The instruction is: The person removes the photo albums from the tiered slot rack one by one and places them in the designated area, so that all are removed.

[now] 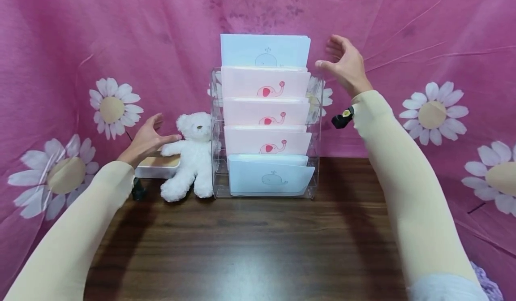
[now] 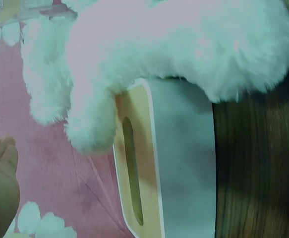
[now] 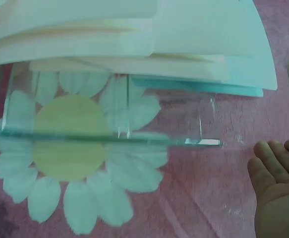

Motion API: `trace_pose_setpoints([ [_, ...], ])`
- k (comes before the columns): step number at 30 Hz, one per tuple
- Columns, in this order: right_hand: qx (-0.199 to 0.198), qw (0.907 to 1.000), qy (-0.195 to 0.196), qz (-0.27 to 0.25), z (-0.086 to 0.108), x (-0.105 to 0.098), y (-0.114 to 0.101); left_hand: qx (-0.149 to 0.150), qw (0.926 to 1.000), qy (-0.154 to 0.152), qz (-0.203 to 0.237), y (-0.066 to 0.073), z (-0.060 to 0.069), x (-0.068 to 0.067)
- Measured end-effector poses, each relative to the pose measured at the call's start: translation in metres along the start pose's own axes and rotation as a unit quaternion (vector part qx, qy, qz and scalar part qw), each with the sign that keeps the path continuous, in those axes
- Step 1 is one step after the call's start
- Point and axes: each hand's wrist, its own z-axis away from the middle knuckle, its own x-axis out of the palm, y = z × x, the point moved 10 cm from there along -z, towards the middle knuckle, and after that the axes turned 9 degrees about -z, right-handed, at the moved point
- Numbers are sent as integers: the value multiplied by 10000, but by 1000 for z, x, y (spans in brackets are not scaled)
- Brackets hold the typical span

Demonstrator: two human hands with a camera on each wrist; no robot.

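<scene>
A clear acrylic file rack stands upright on the table, holding pale folders in stepped tiers. Blue whale folders are at the top, pink elephant folders in the middle, and more blue folders at the bottom. My right hand is raised beside the top folders, fingers spread and holding nothing; the right wrist view shows a gap from them. Against the rack's left side sits a white teddy bear. My left hand hovers near its arm, thumb extended; whether they touch, I cannot tell.
Behind the bear lies a white tissue box with a wood-coloured slotted top. A pink cloth with large white flowers hangs behind and at both sides. Dark wooden tabletop extends in front of the rack.
</scene>
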Motion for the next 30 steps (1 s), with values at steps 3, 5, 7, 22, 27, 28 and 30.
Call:
trace_pose_setpoints([
  [3, 78, 9999, -65, 42, -5, 8, -4, 78, 9996, -61, 256, 5, -2, 3],
  [5, 137, 9999, -96, 24, -9, 12, -6, 116, 9991, -99, 397, 9, -4, 4],
  [7, 211, 9997, -119, 7, -13, 17, -8, 161, 9988, -85, 458, 13, -5, 5],
  [22, 658, 9969, -266, 332, -41, 32, -8, 416, 9878, 67, 1499, 60, -12, 35],
  [27, 642, 9955, -356, 597, -46, 40, -9, 581, 9851, -164, 1610, 73, -12, 56],
  [28, 643, 9953, -371, 627, -47, 41, -9, 590, 9847, -234, 1620, 74, -12, 60],
  [30, 665, 9956, -405, 530, -47, 43, -10, 588, 9834, -336, 1680, 77, -13, 67],
])
